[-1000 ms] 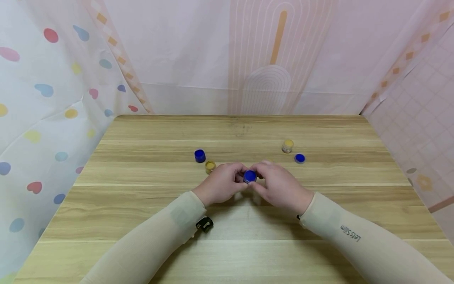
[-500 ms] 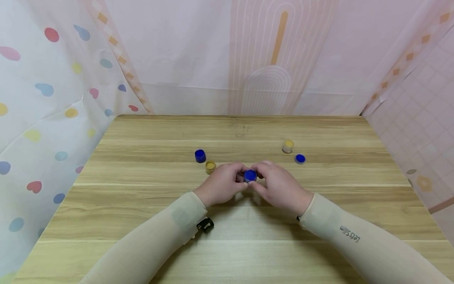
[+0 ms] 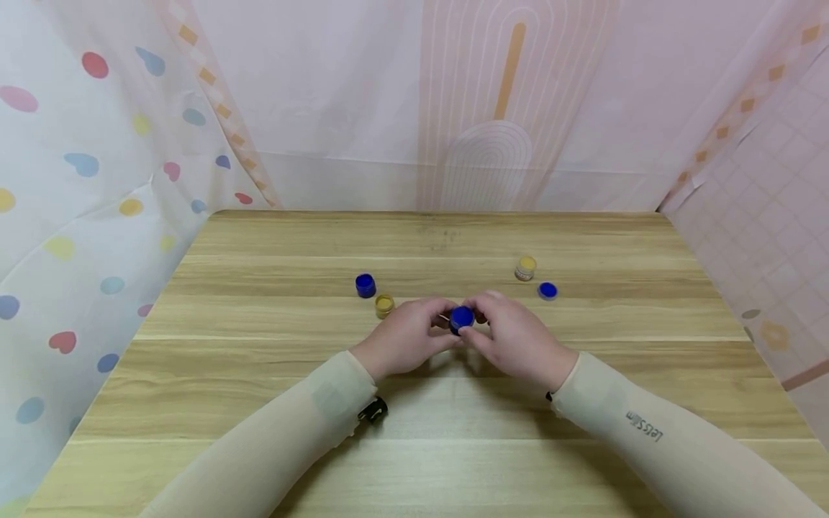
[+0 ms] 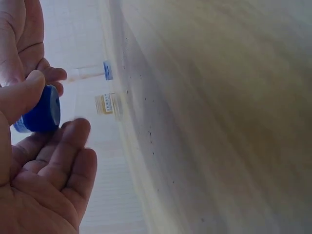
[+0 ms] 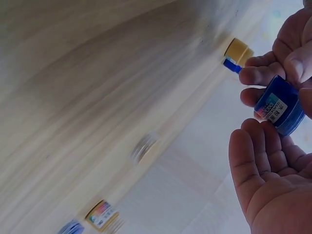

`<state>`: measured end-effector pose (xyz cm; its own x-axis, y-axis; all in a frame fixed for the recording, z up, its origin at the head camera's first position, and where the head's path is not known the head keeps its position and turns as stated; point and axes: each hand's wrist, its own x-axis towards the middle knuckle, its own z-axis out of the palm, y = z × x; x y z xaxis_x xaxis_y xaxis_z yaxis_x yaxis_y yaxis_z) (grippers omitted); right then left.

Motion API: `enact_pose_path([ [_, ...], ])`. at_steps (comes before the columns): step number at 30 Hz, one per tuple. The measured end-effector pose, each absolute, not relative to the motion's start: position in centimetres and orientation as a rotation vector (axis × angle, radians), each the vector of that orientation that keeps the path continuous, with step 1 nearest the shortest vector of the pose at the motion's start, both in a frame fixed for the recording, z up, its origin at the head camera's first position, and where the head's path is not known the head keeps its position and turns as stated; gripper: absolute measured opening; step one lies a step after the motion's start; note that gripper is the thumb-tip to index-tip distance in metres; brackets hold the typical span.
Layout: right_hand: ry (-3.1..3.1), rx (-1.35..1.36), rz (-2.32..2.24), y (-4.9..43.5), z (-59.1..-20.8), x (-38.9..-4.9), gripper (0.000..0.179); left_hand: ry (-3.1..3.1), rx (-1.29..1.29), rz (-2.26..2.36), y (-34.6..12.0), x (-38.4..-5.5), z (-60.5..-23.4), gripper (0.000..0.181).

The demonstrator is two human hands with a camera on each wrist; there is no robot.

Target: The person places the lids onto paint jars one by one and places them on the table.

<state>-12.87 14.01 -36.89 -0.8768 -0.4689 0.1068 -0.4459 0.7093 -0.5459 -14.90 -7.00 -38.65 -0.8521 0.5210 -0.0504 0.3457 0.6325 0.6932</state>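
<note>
Both hands meet around a small blue paint jar over the middle of the wooden table. My right hand grips it from the right, thumb on the near side. From the left, my left hand reaches it with thumb and fingertips. A printed label shows on the held jar in the right wrist view; in the left wrist view the left thumb lies against its side. Just beyond the left hand stand a yellow paint jar and another blue paint jar.
Farther right are a yellow-topped jar and a flat blue lid. In the right wrist view a clear ridged disc lies on the table. Printed cloth hangs behind the table's back edge and along both sides.
The held jar and the right hand have shifted slightly to the right. More of the jar's dark blue side shows, and the gap inside the left hand's grip looks wider. The other jars stay put.
</note>
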Motion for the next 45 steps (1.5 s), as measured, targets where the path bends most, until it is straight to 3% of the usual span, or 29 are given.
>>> enact_pose_path([
  [6,2.871,-0.641,-0.876,15.0,-36.8,-13.2,0.028,2.694,0.704,0.899,-7.9,-14.7,-38.6,0.058],
  [18,2.945,-0.462,-0.825,20.0,-36.5,-16.5,0.036,2.939,0.894,0.639,-11.3,-15.6,-38.4,0.075],
  [31,2.942,-0.151,-0.639,26.9,-36.1,-21.2,0.047,2.961,0.706,0.469,-15.7,-17.1,-38.6,0.095],
  [45,2.906,-0.157,-0.434,27.5,-36.8,-23.5,0.048,2.954,0.566,0.354,-17.9,-18.5,-38.6,0.108],
])
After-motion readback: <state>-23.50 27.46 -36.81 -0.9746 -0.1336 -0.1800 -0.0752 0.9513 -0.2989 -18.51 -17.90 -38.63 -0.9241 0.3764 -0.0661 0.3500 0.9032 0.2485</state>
